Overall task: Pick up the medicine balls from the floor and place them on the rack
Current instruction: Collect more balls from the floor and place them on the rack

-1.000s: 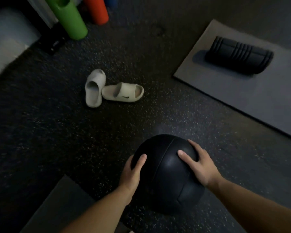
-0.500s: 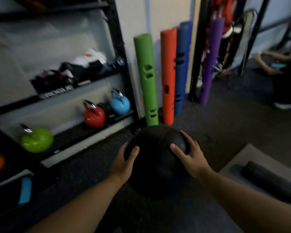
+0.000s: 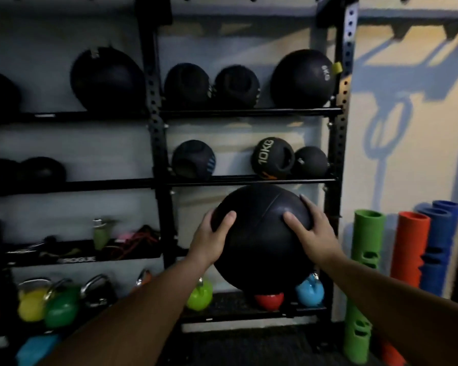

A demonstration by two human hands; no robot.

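I hold a large black medicine ball [image 3: 261, 233] in the air in front of the black metal rack [image 3: 156, 143]. My left hand [image 3: 212, 239] grips its left side and my right hand [image 3: 312, 231] grips its right side. The ball's top is just below the rail of the middle shelf [image 3: 233, 182] in the rack's right bay. Several other black medicine balls sit on the upper two shelves, among them one marked 10KG [image 3: 273, 158] and a big one [image 3: 303, 77] at the top right.
Coloured kettlebells line the bottom shelf, a light green one [image 3: 200, 295] and a blue one [image 3: 310, 291] just under the ball. A low tray [image 3: 82, 253] holds a bottle and ropes. Green [image 3: 362, 281], orange [image 3: 410, 249] and blue [image 3: 438, 244] foam tubes lean on the wall at right.
The ball has risen from the floor to rack height between both hands. My view has swung up from the floor and slippers to face the rack's shelves.
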